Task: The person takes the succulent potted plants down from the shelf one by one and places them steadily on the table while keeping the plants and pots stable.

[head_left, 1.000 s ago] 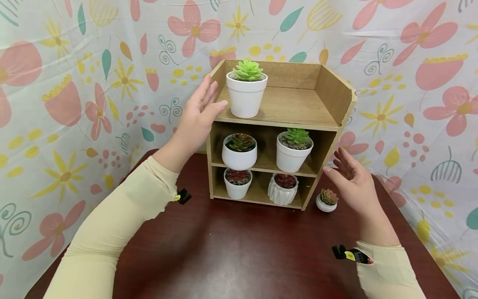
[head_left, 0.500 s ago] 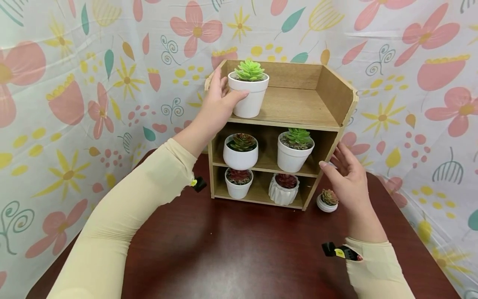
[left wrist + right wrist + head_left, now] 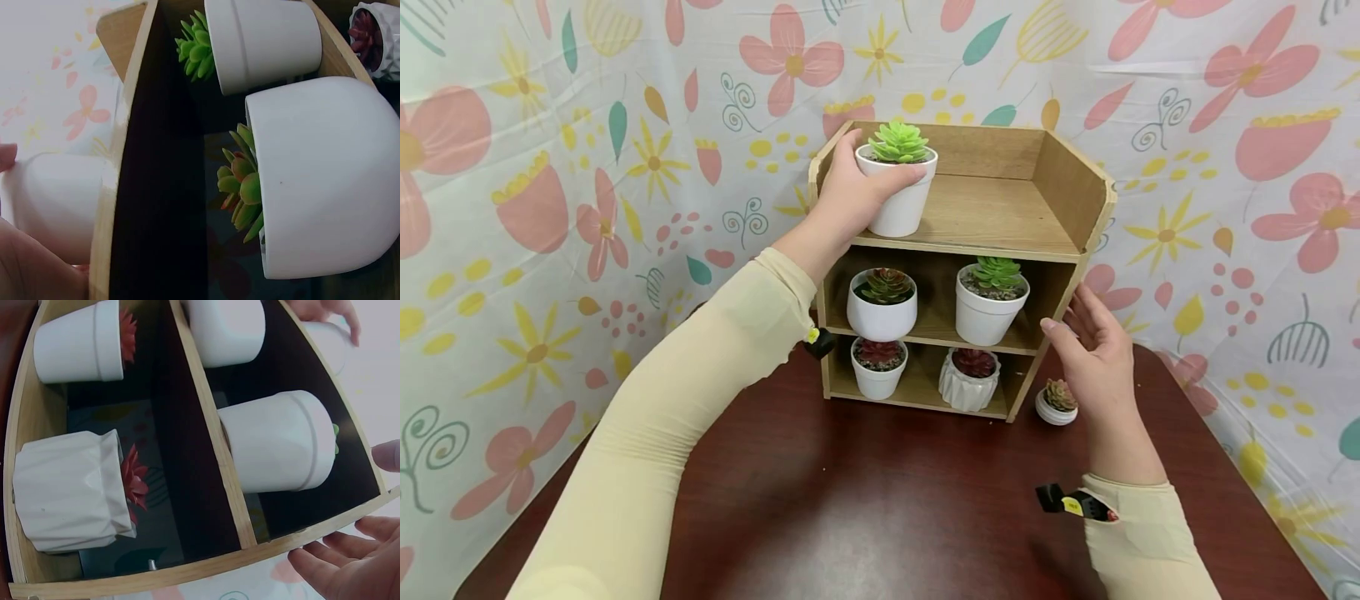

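Note:
My left hand grips a white pot with a bright green succulent at the left of the wooden shelf's top; thumb across its front, fingers behind. In the left wrist view part of this pot shows beyond the board. At the right side panel of the wooden shelf my right hand holds the front edge, its thumb and fingers on either side. The middle tier bears a round white pot and a tapered white pot with succulents.
On the bottom tier stand a small white pot and a ridged white pot, both with dark red succulents. A tiny potted succulent sits on the dark red table, right of the shelf. Floral cloth hangs behind.
My left hand has moved right from beside the top pot and taken hold of it. My right hand has come in against the shelf's side. The pots have stayed in place.

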The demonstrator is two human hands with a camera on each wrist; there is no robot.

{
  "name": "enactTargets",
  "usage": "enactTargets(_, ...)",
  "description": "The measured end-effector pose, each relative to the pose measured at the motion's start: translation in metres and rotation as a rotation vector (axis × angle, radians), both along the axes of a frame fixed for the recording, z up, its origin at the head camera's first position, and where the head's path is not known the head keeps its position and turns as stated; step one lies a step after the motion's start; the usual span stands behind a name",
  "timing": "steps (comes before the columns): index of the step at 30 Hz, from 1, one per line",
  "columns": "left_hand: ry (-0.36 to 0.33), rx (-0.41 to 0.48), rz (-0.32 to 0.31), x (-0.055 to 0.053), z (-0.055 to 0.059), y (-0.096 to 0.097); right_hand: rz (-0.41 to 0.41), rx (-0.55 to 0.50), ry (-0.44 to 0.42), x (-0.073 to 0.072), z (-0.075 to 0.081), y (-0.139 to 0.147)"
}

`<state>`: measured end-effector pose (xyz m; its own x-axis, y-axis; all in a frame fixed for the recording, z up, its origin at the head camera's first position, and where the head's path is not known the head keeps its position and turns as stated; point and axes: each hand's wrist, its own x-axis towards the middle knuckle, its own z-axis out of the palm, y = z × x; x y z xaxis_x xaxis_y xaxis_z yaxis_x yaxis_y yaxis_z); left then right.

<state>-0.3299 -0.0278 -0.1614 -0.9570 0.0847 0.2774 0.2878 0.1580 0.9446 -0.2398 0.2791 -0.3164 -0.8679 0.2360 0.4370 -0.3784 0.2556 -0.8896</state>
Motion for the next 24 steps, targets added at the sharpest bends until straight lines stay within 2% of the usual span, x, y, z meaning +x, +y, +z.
enactTargets(6,0.004,0.013,0.011,-0.0066,-0.0021,0.0031,0.002,-0.057,0.006,-0.0002,0.0000,-0.0025)
enactTargets(13,0.012,0.038,0.000,-0.0101,-0.0042,0.0019,-0.007,-0.033,0.009,0.0009,0.0015,-0.0038)
enactTargets(24,0.020,-0.004,-0.002,-0.0101,-0.0069,-0.0005,0.005,-0.048,-0.007,0.0027,0.0018,-0.0046)
